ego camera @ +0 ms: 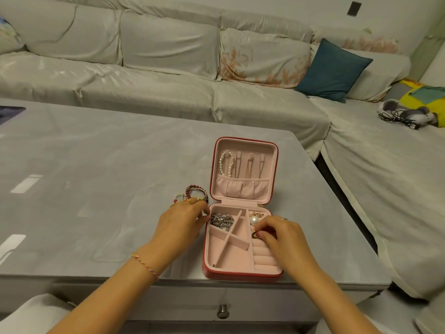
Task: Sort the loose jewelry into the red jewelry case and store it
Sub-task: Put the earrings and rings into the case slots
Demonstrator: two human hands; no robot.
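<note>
Grey table (96,153), pale sofa (168,56) behind. Red jewelry case (240,273) lies open at near edge, toward right corner. Right hand (279,235) pinches small dark ring (254,235) over ring rolls. Left hand (179,222), fingers curled, touches case's left wall; grip unclear. Loose bracelets (195,192) just left of case.

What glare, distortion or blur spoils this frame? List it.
Head view: wide-angle bending curves the sofa and the table edges; pale streaks of glare lie on the glossy table top at left; light is dim and warm, with soft shadows; the red jewelry case is fairly sharp, but the small dark item pinched by the right hand is too small to identify.
</note>
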